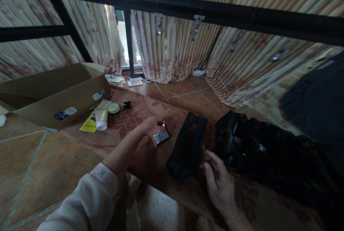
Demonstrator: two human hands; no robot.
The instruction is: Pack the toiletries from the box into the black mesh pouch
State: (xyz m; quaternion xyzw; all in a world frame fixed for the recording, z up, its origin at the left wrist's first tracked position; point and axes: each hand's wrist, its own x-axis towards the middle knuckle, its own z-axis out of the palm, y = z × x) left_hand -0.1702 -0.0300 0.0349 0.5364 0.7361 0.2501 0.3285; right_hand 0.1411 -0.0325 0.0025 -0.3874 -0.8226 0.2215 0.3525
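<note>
My left hand (pixel 152 126) is closed on a small flat rectangular case (pixel 161 136) with a silvery glitter face and dark edges, just over the patterned cloth. To its right lies a black fabric pouch (pixel 188 147), its long side slanting away from me. My right hand (pixel 219 179) pinches the pouch's right edge between thumb and fingers. A cream-coloured tube (pixel 101 118) with a white cap rests left of my left hand, by a yellow packet (pixel 88 123). Behind them are a round pale tin (pixel 113 108) and a small black-capped jar (pixel 126 104).
An open cardboard box (pixel 40 105) stands at the left. On the right, a crumpled black plastic bag (pixel 258 145) lies beside the pouch. A black metal rail (pixel 172 5) with hanging clips crosses before striped curtains (pixel 172 52). Papers (pixel 134 82) lie on the tiled floor.
</note>
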